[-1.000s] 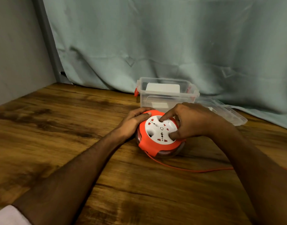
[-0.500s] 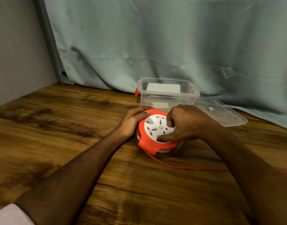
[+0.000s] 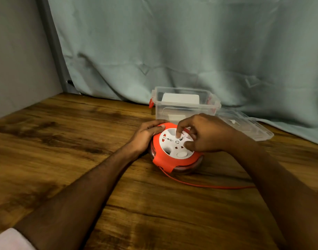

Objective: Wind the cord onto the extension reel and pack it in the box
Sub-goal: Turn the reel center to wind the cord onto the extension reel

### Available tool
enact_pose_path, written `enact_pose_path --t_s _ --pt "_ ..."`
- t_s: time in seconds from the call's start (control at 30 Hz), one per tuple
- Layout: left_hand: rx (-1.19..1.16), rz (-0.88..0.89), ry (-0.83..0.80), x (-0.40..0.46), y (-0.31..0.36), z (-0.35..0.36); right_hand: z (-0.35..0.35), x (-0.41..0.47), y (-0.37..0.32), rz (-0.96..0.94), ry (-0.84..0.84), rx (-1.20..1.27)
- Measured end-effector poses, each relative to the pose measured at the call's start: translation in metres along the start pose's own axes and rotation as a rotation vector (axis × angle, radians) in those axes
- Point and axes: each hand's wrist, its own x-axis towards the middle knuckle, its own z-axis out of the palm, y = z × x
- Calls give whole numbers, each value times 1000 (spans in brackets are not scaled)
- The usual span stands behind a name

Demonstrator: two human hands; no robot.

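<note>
Head view, reel: the extension reel [image 3: 176, 150] lies flat on the wooden table [image 3: 64, 141], just in front of the box, with a round orange housing, a white socket face on top and a clear lower rim through which wound orange turns show.
Head view, cord: the cord [image 3: 199, 184] leaves the reel under an orange tab at its near edge and trails right along the table, passing behind the right forearm; the far end is out of sight, so much of it looks unwound.
Head view, left hand: the left hand [image 3: 147, 134] rests on the reel's left edge, fingers laid close together and curved over the orange rim, bracing it.
Head view, right hand: the right hand [image 3: 205, 134] sits over the white face, fingers bent, forefinger tip pressed down into a recess of the disc and thumb set against its near right part.
Head view, box: the clear box [image 3: 186, 106] stands open, with red latches and a white item inside; its lid [image 3: 244, 124] lies on the table just to its right.
Risk, slipping: the forefinger could skid out of the shallow recess if the disc turns stiffly.
Risk, snagging: the trailing cord could catch under the right forearm and drag or tilt the reel.
Risk, fit: the white item in the box may crowd the reel when it goes in.
</note>
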Motion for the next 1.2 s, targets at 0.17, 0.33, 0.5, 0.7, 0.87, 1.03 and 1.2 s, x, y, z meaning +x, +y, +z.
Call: enact_pose_path --t_s 0.17,0.33,0.5,0.7,0.87,1.03,1.2 --pt "-49 -14 -40 -3 2 2 -1 -2 5 -35 -41 -11" --pt "-1 -15 -38 -4 5 3 -1 -3 10 -26 -36 -59" --pt "17 -72 67 -1 9 -3 10 1 11 1 -33 -37" --pt "6 -80 93 -2 9 -3 9 1 7 22 4 -94" --pt "0 -70 88 -4 10 -1 6 -3 1 32 32 -123" --pt "-14 -69 106 -1 6 0 13 0 -3 28 59 -113" --pt "-55 -48 116 0 1 4 15 0 -20 66 38 -186"
